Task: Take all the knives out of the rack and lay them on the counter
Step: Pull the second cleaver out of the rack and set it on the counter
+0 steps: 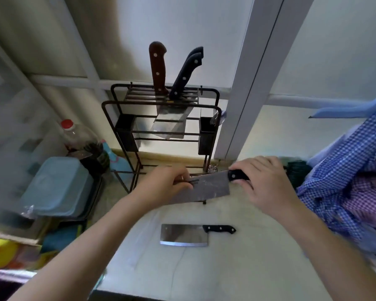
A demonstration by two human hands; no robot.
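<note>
Now lower the cleaver [206, 187] flat onto the worktop [237, 257] in front of the rack [161, 118], beside the cleaver already lying there [183, 234]. Your right hand [263, 183] is clamped on its black handle; your left hand [167, 183] pinches the blade's far end, both forearms reaching forward. More knives stand in the rack.

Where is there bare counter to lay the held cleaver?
Bare counter lies between the lying cleaver and the near edge, and right of it toward the checked clothes. The rack base is crowded.
</note>
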